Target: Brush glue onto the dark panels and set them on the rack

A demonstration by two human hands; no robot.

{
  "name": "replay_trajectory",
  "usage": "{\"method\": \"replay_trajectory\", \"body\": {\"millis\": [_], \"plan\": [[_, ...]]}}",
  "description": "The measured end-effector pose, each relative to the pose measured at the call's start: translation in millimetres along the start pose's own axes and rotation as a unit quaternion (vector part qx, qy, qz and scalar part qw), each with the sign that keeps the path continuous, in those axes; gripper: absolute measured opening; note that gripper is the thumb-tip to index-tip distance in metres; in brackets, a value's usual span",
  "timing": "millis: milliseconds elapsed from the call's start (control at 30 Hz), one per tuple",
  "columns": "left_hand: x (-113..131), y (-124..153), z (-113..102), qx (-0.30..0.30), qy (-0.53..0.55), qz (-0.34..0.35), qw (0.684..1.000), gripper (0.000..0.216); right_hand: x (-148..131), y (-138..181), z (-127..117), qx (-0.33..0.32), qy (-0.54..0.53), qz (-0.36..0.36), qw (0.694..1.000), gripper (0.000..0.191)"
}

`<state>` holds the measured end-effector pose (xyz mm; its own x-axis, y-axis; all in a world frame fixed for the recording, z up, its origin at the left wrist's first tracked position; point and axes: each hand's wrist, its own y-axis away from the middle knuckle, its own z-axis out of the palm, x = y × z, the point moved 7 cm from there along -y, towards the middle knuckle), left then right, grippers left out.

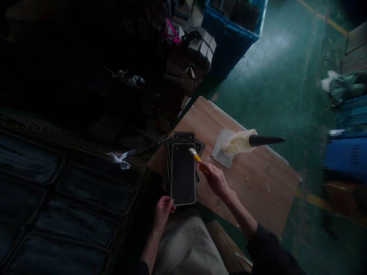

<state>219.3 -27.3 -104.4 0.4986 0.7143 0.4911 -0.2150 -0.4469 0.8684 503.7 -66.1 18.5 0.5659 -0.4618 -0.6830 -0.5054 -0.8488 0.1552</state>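
The right hand [214,178] gripped a brush [196,155]. The left hand [164,209] pinched a black board [183,173]. The upper left was too dark.

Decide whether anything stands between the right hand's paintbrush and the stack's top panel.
Nothing visible does. The right hand holds the paintbrush with its bristles at the upper right corner of the top panel; whether they touch is unclear. The left hand holds the lower left corner, away from the bristles.

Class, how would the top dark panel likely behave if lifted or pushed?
The top panel is probably stiff: it looks flat though the left hand grips only a corner. Pushed, it might slide, since the stack beneath lies unevenly fanned.
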Motion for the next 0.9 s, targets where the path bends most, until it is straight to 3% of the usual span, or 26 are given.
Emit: {"method": "replay_trajectory", "body": {"millis": [167, 300, 400, 633, 733, 800, 900], "plan": [[0.1, -1.3, -0.8, -0.007, 0.001, 0.013, 1.000, 0.039, 4.3, -22.8, 11.4, -0.008, 0.057, -0.017, 0.998, 0.031], [-0.8, -2.4, -1.2, -0.011, 0.013, 0.008, 1.000, 0.041, 6.5, -15.5, 21.3, -0.016, 0.066, -0.019, 0.997, 0.032], [-1.6, -2.6, -1.1, -0.017, 0.017, 0.001, 1.000, 0.041, 2.6, 11.7, 31.9, -0.053, 0.069, -0.007, 0.996, 0.032], [0.1, -1.7, -1.5, -0.020, 0.007, 0.012, 1.000, 0.037, -29.7, 113.2, 48.7, -0.165, -0.006, 0.040, 0.985, 0.030], [-0.2, -2.3, -1.8, -0.021, 0.011, 0.011, 1.000, 0.039, -39.8, 135.0, 50.4, -0.192, -0.042, 0.059, 0.979, 0.028], [-0.7, -2.8, -2.1, -0.021, 0.013, 0.011, 1.000, 0.039, -39.9, 131.7, 49.4, -0.198, -0.073, 0.072, 0.975, 0.028], [-2.2, -3.7, -2.2, -0.023, 0.016, 0.009, 1.000, 0.038, -30.3, 101.8, 46.5, -0.206, -0.112, 0.078, 0.969, 0.027]]}}
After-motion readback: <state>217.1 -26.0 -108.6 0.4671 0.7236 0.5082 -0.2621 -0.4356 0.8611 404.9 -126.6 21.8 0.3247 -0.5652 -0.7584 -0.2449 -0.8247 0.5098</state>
